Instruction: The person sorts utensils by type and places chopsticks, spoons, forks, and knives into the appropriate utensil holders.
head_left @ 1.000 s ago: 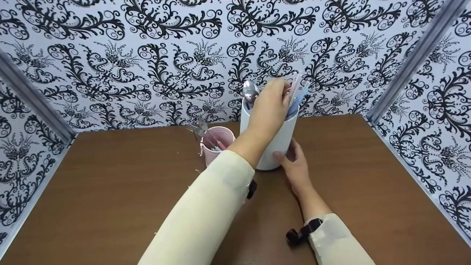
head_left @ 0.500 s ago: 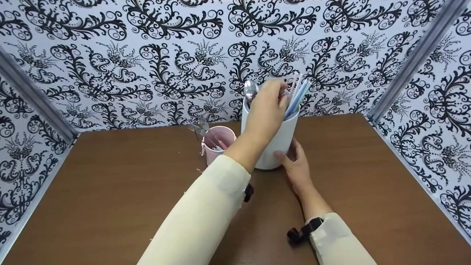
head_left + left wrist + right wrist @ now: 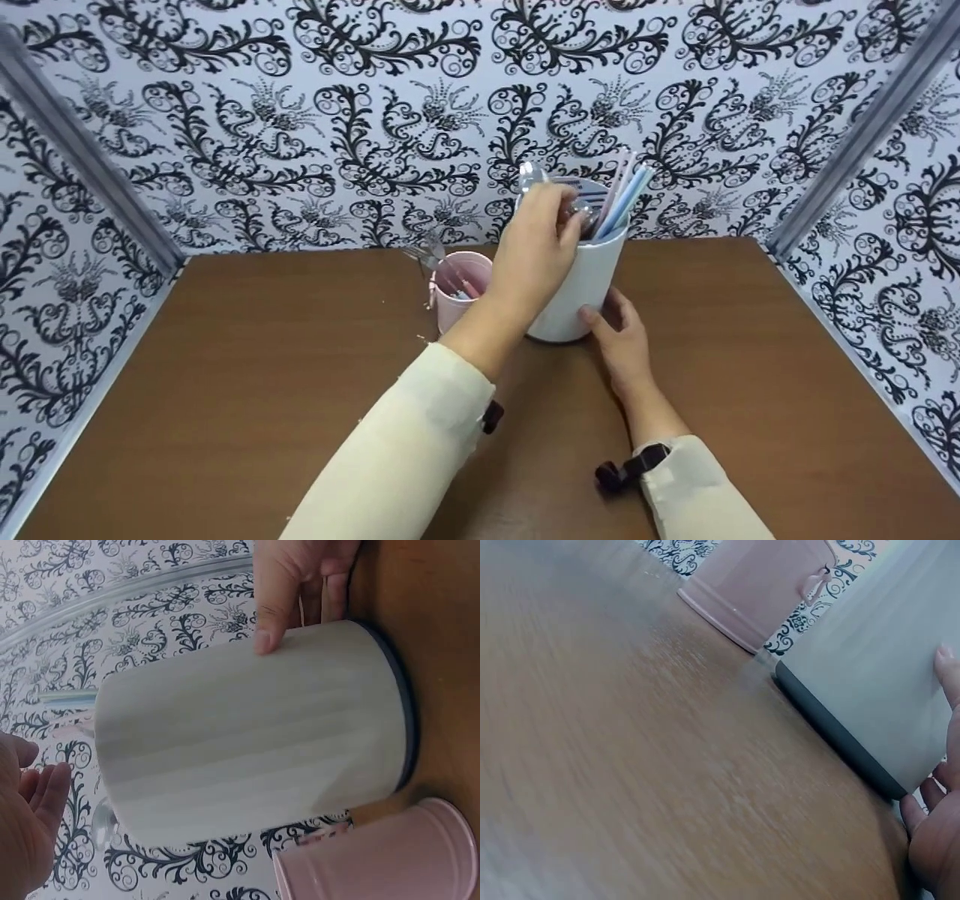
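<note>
A tall white utensil holder [image 3: 579, 292] with a dark base stands on the table. Spoons [image 3: 531, 174] and pastel straws [image 3: 628, 196] stick up from its mouth. My left hand [image 3: 536, 244] hovers at the near left of the rim, and in the left wrist view its thumb and fingers are parted with nothing between them. My right hand [image 3: 626, 349] grips the holder low on its right side, thumb on the front and fingers behind. To the left sits a small pink bucket [image 3: 457, 311] with forks [image 3: 429, 255] leaning out of it.
The brown wooden table [image 3: 247, 390] meets a patterned back wall [image 3: 337, 150] just behind the containers. Patterned side panels rise at both edges. My left forearm crosses in front of the pink bucket in the head view.
My left hand has drawn back from the straws toward the near left, baring more of the holder's mouth. The blue straw has come to rest among the others. My right hand keeps its grip.
</note>
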{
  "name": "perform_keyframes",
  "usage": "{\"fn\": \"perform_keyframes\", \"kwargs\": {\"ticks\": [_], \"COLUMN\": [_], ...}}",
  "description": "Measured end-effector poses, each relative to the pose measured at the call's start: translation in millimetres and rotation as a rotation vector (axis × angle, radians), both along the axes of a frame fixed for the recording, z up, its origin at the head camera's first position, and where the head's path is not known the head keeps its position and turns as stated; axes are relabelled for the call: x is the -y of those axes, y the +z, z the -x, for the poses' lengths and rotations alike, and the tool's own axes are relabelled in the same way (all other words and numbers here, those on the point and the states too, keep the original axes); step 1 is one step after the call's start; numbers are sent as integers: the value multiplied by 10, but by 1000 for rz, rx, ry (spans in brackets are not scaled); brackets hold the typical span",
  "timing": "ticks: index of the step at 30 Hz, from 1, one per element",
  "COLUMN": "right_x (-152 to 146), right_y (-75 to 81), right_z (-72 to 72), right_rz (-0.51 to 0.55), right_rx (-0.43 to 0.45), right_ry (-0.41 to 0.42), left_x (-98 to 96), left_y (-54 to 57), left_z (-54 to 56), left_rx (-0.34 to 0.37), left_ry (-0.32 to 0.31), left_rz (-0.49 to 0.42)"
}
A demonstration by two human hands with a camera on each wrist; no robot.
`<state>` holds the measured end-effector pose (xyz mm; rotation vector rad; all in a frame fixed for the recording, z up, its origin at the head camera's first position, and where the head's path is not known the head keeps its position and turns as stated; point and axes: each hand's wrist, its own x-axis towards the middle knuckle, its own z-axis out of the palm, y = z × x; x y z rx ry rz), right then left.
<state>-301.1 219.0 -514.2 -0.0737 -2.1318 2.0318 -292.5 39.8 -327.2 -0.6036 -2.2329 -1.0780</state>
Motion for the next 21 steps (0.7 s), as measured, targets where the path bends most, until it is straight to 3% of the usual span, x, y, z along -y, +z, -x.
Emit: {"fn": "perform_keyframes", "kwargs": {"ticks": [5,11,16,21], "right_x": [-108,-183,-351,-594], "right_y": [0,134,328,578], "right_z": [-24,-142,-218,-238], "right_rz": [1,-52,-213,-447], "right_rx": [46,107,161,114], "right_ry": [-32,-34,35,168], "left_x": [83,297,558,842], "left_y": [-71,-137,-202,-305], "left_z": [-35,-75,-113,-108], "left_rx": [-4,15,-4,4], "left_ry": [-1,-6,24,78], "left_rz": [-6,-9,0,0]}}
